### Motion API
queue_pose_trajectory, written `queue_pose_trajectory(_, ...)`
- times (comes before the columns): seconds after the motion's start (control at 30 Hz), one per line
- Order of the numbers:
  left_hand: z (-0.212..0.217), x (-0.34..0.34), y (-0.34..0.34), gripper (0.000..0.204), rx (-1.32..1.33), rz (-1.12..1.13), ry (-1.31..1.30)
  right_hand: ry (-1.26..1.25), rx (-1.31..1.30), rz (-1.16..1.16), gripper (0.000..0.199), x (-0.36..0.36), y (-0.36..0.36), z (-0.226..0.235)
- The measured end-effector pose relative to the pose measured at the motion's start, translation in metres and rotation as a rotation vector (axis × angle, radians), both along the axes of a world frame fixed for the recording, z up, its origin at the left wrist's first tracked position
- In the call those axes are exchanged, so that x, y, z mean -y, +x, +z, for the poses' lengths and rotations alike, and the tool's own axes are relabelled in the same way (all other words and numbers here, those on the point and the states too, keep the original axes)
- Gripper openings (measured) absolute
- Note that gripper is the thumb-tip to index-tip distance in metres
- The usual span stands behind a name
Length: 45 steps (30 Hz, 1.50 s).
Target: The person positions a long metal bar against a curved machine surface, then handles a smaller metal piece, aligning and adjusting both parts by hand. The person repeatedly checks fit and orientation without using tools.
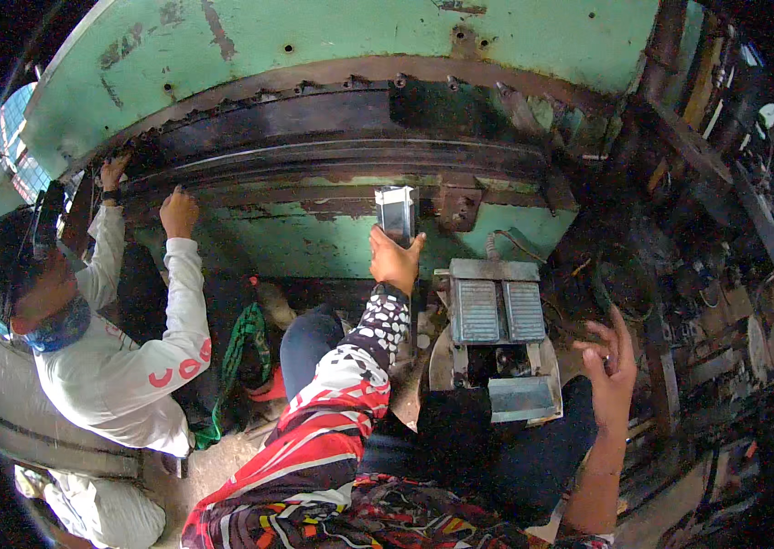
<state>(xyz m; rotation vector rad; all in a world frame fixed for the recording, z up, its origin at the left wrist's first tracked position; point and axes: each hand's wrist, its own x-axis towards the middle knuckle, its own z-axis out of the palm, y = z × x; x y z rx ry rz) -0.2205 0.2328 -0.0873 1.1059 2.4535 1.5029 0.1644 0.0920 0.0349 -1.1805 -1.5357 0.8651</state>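
Observation:
My left hand (395,262) is wrapped round the lower end of a grey folded sheet-metal piece (396,218). That piece stands in front of the green machine's lower beam, its top close to the long grooved bed (332,161); whether they touch I cannot tell. To the right, my right hand (610,368) is raised over the floor with its fingers apart and holds nothing. Between my hands, lower down, sits a foot-pedal unit (497,268) with two ridged grey pedals.
A co-worker in a white long-sleeved shirt (121,384) sits at the left, with both hands near the bed's left end. A green strap (238,352) hangs beside that person. Metal bars and clutter (716,366) fill the right side. The green upper beam (359,32) spans overhead.

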Motion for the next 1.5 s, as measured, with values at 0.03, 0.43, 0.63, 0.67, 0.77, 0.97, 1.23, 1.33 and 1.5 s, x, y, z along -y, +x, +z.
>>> queue_pose_trajectory(0.03,-0.004,-0.003,0.0,0.089,-0.017,0.006,-0.004,0.0,0.006,-0.022,0.073,0.001,0.005,-0.007)
queue_pose_trajectory(0.43,-0.051,-0.047,-0.012,0.097,-0.046,0.038,0.166,-0.007,-0.007,-0.045,0.073,0.003,0.028,-0.037)
queue_pose_trajectory(0.63,-0.041,-0.036,-0.027,0.066,0.081,0.028,0.25,-0.035,-0.096,-0.018,0.071,0.012,0.035,-0.031)
queue_pose_trajectory(0.67,-0.034,-0.029,-0.028,0.064,0.072,0.007,0.26,0.004,-0.055,-0.049,0.071,0.01,0.042,-0.035)
queue_pose_trajectory(0.77,-0.016,-0.019,-0.002,0.057,0.157,-0.047,0.478,0.036,-0.009,-0.105,0.069,-0.006,0.077,-0.044)
queue_pose_trajectory(0.97,0.085,-0.025,0.041,0.064,0.161,-0.125,0.594,-0.061,-0.01,-0.066,0.066,-0.088,0.099,-0.009)
queue_pose_trajectory(1.23,0.137,-0.01,0.035,0.071,-0.056,-0.342,0.613,-0.019,0.043,0.138,0.078,-0.112,0.047,-0.033)
queue_pose_trajectory(1.33,0.151,-0.016,0.046,0.086,-0.157,-0.398,0.556,0.072,0.292,0.319,0.091,-0.133,-0.003,-0.014)
queue_pose_trajectory(1.5,0.14,-0.042,0.048,0.089,0.006,-0.491,0.506,0.372,0.29,0.185,0.073,-0.247,-0.026,-0.005)
